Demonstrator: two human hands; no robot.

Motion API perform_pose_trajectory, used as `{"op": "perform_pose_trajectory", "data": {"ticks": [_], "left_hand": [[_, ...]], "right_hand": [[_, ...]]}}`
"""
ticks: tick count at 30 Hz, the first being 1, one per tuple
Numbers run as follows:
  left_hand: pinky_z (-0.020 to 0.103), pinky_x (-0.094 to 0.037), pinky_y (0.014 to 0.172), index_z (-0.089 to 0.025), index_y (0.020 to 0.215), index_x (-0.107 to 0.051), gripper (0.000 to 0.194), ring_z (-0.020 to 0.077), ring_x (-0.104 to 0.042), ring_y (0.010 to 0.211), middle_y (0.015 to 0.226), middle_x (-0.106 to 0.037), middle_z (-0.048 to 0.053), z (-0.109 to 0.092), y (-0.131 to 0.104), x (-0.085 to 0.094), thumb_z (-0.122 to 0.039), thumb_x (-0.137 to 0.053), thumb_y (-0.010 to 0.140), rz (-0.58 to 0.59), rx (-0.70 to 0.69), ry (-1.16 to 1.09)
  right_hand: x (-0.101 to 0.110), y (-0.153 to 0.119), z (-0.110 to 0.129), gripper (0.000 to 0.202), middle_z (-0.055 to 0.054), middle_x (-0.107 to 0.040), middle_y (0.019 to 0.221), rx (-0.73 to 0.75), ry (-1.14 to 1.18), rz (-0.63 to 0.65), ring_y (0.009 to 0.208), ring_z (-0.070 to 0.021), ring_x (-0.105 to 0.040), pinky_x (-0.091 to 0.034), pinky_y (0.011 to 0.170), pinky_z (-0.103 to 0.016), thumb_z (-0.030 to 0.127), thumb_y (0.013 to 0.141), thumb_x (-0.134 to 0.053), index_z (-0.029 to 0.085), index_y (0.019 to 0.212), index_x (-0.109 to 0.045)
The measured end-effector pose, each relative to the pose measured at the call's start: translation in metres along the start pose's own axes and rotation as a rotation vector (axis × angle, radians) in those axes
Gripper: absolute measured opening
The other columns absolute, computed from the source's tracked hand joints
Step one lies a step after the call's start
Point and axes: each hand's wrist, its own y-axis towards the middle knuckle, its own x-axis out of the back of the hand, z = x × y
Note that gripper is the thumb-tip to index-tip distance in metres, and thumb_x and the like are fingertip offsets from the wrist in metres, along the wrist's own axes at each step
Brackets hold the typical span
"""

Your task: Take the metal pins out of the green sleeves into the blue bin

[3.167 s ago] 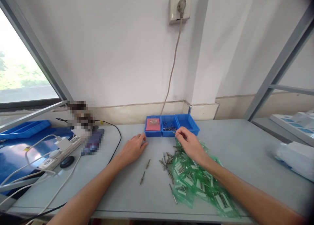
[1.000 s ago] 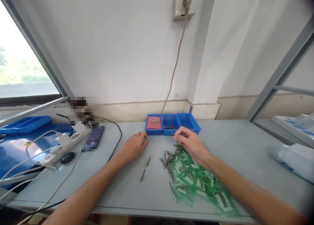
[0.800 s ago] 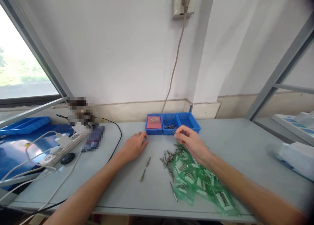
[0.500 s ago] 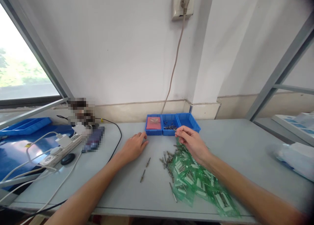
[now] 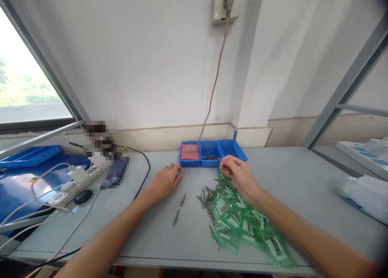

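Observation:
My right hand [image 5: 239, 175] is pinched around one small metal pin [image 5: 218, 159], which points left toward the middle blue bin [image 5: 209, 164]. Dark metal pieces [image 5: 209, 156] lie inside that bin. Resting on the table, my left hand [image 5: 166, 180] has its fingers loosely extended near the left blue bin [image 5: 189, 164] and holds nothing. A pink sheet with something clear on it fills this left bin. Below my right hand spread green plastic bags [image 5: 242, 217] with metal pins and white pieces. Loose pins [image 5: 207, 201] lie along their left edge, and two more [image 5: 179, 209] lie apart.
The right blue bin [image 5: 232, 148] adjoins the middle one. At left are a power strip [image 5: 75, 185] with cables, a black round object [image 5: 83, 196] and a blue tray [image 5: 33, 154]. A plastic-wrapped package [image 5: 366, 195] lies at the right.
My right hand has shifted slightly right, and the pin in its fingertips now shows more clearly beside the middle bin. My left hand stays in place.

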Motion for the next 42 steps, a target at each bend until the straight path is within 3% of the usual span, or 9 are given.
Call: {"op": "perform_pose_trajectory", "data": {"ticks": [7, 15, 28, 36, 42], "left_hand": [[0.042, -0.050, 0.095, -0.022, 0.120, -0.052, 0.022, 0.0284, -0.066, 0.107, 0.117, -0.067, 0.011, 0.002, 0.001, -0.002, -0.036, -0.040, 0.108, 0.001, -0.007, -0.003], [0.042, -0.050, 0.094, -0.022, 0.120, -0.052, 0.023, 0.0287, -0.066, 0.107, 0.117, -0.067, 0.011, 0.000, 0.000, -0.001, -0.036, -0.039, 0.108, -0.003, -0.011, -0.007], [0.042, -0.050, 0.094, -0.022, 0.120, -0.052, 0.023, 0.0279, -0.066, 0.106, 0.117, -0.067, 0.010, 0.002, 0.000, -0.001, -0.036, -0.038, 0.108, 0.001, -0.013, -0.003], [0.041, -0.050, 0.094, -0.022, 0.120, -0.052, 0.022, 0.0283, -0.066, 0.106, 0.116, -0.067, 0.010, 0.002, 0.000, -0.001, -0.036, -0.039, 0.109, -0.008, -0.016, 0.006], [0.042, -0.050, 0.097, -0.022, 0.121, -0.052, 0.022, 0.0282, -0.066, 0.108, 0.117, -0.067, 0.011, 0.004, 0.000, -0.003, -0.036, -0.039, 0.108, -0.016, -0.031, -0.007]], "right_hand": [[0.001, 0.000, -0.002, 0.021, -0.003, -0.065, 0.079, 0.081, -0.077, 0.043, 0.064, -0.0163, -0.045, -0.037, 0.062, -0.032, 0.041, 0.084, -0.073, 0.024, 0.073, -0.067], [0.001, -0.001, -0.002, 0.017, 0.001, -0.058, 0.071, 0.097, -0.179, 0.044, 0.065, -0.0162, -0.045, -0.033, 0.062, -0.031, 0.036, 0.081, -0.074, 0.024, 0.074, -0.066], [-0.009, -0.011, 0.007, 0.031, -0.001, -0.064, 0.082, 0.094, -0.227, 0.151, 0.073, -0.0183, -0.051, -0.040, 0.067, -0.031, 0.050, 0.078, -0.085, 0.024, 0.082, -0.069], [-0.003, -0.006, -0.003, 0.036, -0.002, -0.067, 0.098, 0.034, -0.114, 0.184, 0.069, -0.0144, -0.049, -0.043, 0.067, -0.029, 0.059, 0.087, -0.077, 0.024, 0.093, -0.071], [-0.004, -0.005, -0.003, 0.040, -0.003, -0.062, 0.098, -0.029, 0.090, 0.207, 0.066, -0.0120, -0.044, -0.041, 0.063, -0.028, 0.060, 0.083, -0.080, 0.022, 0.088, -0.068]]}}
